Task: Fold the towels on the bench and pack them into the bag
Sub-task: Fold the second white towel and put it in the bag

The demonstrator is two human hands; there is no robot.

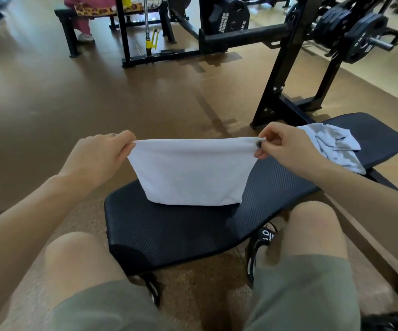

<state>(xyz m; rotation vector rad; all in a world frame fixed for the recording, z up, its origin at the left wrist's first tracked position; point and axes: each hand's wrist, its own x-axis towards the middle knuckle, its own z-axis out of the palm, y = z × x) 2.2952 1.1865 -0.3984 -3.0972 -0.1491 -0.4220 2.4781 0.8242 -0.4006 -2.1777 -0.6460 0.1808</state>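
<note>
White towel point(191, 172) is doubled over, hanging with its bottom edge just touching the black bench point(169, 232). Second pale towel point(334, 146) sits crumpled further along it.

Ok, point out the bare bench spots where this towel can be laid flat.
Bare pad lies on the bench between the white towel and the knees, widest toward the left hand. A narrower strip runs under the right hand. The far right end is crowded by the crumpled grey towel.
</note>
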